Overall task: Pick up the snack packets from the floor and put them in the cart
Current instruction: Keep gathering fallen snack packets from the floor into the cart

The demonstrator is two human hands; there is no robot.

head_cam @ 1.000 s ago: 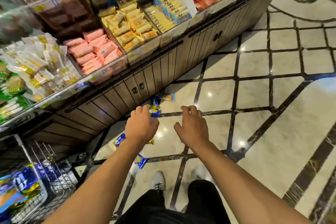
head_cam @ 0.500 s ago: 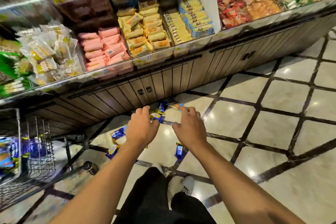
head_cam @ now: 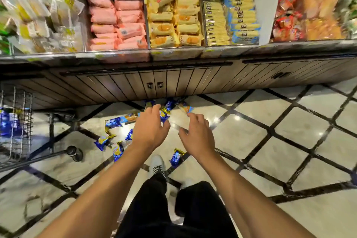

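Observation:
Several blue-and-gold snack packets lie scattered on the tiled floor in front of the shelf base: one (head_cam: 113, 122) at the left, one (head_cam: 103, 140) lower left, one (head_cam: 118, 150) near my left forearm, one (head_cam: 176, 157) by my shoe, and a cluster (head_cam: 168, 106) against the cabinet. My left hand (head_cam: 149, 127) hovers above the cluster with fingers spread and nothing in it. My right hand (head_cam: 198, 134) is beside it, also open and held over the floor. The wire cart (head_cam: 17, 133) stands at the far left with blue packets inside.
A wooden shelf base (head_cam: 173, 81) runs across the view, with bins of wrapped snacks (head_cam: 173, 17) above it. The cart's wheel (head_cam: 74, 153) rests on the floor left of the packets. My white shoe (head_cam: 157, 164) and dark trousers are below my hands.
The view has swung to face the shelf squarely and dropped closer to the floor. Both hands have stayed empty and moved forward over the packets near the cabinet.

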